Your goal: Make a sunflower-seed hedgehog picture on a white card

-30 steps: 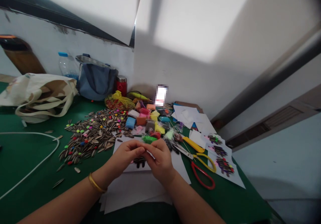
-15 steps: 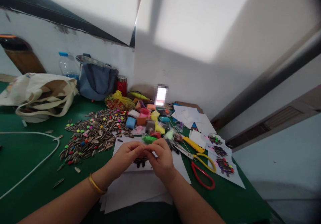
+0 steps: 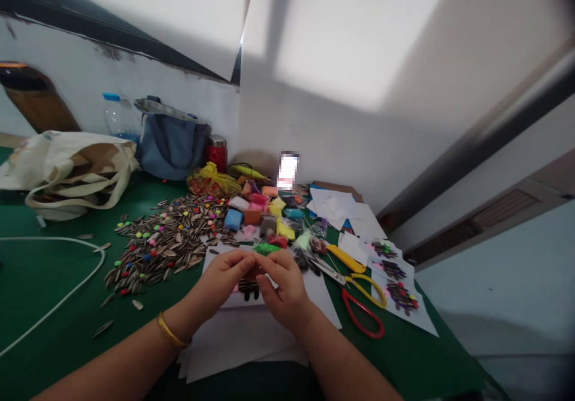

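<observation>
My left hand (image 3: 222, 281) and my right hand (image 3: 283, 287) meet fingertip to fingertip above a white sheet of paper (image 3: 251, 329) on the green table (image 3: 40, 281). Both hands are pinched closed on something small that I cannot make out. Under the fingers a dark seed figure (image 3: 249, 290) lies on the paper. A gold bangle (image 3: 168, 331) circles my left wrist. Just beyond the fingers lie green and red clay packets (image 3: 269, 246).
A heap of sunflower seeds with coloured beads (image 3: 166, 242) lies to the left. Clay packets (image 3: 265, 212) are stacked behind. Red scissors (image 3: 362, 314) and yellow scissors (image 3: 354, 269) lie right, beside finished seed pictures (image 3: 398, 290). Bags (image 3: 76, 167), a bottle (image 3: 117, 118) and a white cable (image 3: 58, 299) sit left.
The fingertips of both hands have shifted slightly while pinching together over the paper; nothing else has moved.
</observation>
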`<state>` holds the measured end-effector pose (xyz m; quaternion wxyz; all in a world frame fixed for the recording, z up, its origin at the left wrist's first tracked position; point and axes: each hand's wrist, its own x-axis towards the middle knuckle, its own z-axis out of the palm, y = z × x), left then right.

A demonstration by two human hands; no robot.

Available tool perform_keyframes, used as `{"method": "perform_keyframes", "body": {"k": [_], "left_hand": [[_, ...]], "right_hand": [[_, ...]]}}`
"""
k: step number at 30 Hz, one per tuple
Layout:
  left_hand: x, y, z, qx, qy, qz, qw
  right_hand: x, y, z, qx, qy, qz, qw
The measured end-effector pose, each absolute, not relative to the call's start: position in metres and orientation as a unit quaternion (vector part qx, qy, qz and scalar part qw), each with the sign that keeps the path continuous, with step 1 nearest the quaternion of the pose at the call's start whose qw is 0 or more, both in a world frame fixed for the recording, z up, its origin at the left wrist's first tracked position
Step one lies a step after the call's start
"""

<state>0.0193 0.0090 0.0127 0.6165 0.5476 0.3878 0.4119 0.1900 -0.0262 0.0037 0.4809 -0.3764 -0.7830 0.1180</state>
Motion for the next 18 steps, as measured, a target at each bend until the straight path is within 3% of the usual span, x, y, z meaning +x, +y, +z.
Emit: {"method": "perform_keyframes", "body": {"k": [8,18], "left_hand": [[0.0213,0.0049,0.0197,0.529,0.358,0.392,0.662],[0.0198,0.0071,0.0158,0.534,0.373,0.402,0.643]], "right_hand": [[0.1906,-0.0227,0.0026,-0.385,-0.768,0.106,0.501],[0.192,-0.023,0.0015,-0.368,-0.776,0.114,0.499]]}}
